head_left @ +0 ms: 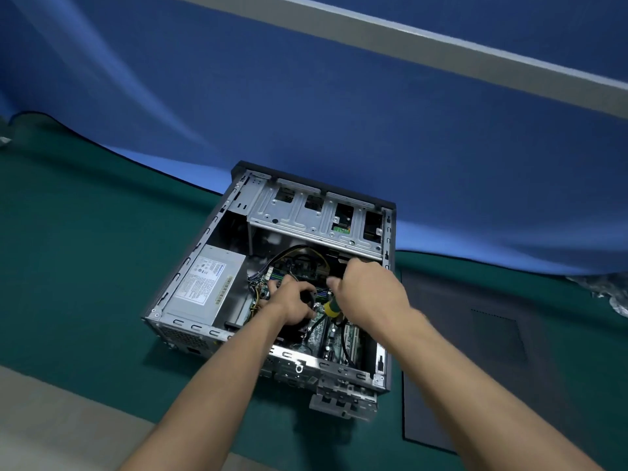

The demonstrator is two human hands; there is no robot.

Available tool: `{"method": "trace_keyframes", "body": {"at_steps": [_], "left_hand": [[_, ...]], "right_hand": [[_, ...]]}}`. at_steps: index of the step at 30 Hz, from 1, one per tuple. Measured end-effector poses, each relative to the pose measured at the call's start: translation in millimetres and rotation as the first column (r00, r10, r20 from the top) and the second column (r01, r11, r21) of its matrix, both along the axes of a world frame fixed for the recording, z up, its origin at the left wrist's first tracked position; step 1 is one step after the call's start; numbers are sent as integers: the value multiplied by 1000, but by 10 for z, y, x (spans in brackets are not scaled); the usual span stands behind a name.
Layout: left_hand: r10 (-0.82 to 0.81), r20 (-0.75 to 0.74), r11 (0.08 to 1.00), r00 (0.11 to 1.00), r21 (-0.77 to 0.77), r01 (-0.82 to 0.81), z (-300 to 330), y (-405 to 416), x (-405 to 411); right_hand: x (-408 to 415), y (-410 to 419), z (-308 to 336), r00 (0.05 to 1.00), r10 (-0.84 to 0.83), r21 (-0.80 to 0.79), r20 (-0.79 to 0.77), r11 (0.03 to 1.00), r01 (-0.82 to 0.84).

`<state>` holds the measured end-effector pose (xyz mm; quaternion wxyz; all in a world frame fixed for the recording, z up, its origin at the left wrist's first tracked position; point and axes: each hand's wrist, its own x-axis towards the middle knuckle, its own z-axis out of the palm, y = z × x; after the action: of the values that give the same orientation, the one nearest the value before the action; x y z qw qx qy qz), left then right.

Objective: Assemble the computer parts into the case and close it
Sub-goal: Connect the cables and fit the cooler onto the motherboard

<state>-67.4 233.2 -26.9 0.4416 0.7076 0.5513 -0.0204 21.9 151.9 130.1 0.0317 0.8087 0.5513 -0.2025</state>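
Gripping my screwdriver [331, 309] in my right hand [368, 294] over the motherboard [334, 338] | left hand [294, 302] curled on the cooler [310, 297] | case [190, 334] open, PSU [207, 287] left

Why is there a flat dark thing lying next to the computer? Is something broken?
Nothing looks broken. The flat panel lies on the green mat right of the open case, probably its cover, off while both hands work inside.

Green mat [85, 253], blue backdrop [306, 96], yellow-green screwdriver handle [331, 308].
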Motion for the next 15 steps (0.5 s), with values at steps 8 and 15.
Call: {"method": "trace_keyframes", "body": {"at_steps": [8, 15], "left_hand": [[-28, -42, 1000, 999, 8, 29, 72, -62, -4], [-21, -31, 999, 999, -29, 20, 77, -29, 2]], "right_hand": [[-36, 83, 0, 998, 53, -40, -35, 998, -55], [31, 139, 57, 990, 33, -155, -135, 986, -54]]}}
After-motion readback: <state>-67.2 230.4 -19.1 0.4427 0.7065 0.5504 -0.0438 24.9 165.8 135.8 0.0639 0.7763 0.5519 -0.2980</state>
